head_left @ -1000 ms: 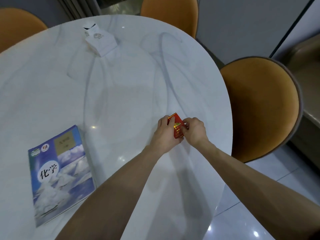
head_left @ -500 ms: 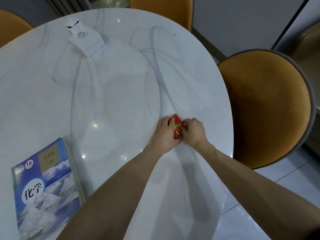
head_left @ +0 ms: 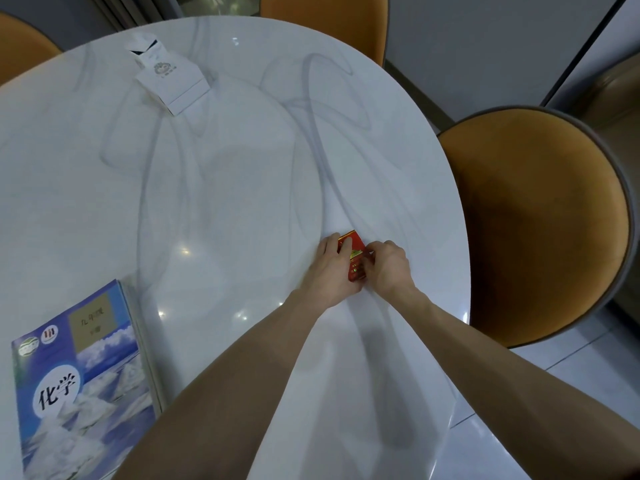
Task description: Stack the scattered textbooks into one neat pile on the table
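A blue textbook point(head_left: 83, 379) with clouds and white mountains on its cover lies flat at the near left of the white marble table point(head_left: 242, 188); more page edges show under its right side. Far from it, near the table's right edge, both hands meet on a small red and gold box point(head_left: 355, 258). My left hand point(head_left: 329, 268) rests on the box's left side with a finger across its top. My right hand point(head_left: 388, 265) pinches the box's right side. The box lies on the tabletop.
A white carton point(head_left: 169, 77) with an open flap stands at the far left of the table. Orange padded chairs surround the table: one at the right point(head_left: 533, 220), one at the back point(head_left: 325, 15), one at the far left point(head_left: 20, 43). Tiled floor lies beyond the right edge.
Both hands have stayed on the red box in the same spot. Only the camera view has shifted slightly, so the textbook and the carton sit differently in the frame.
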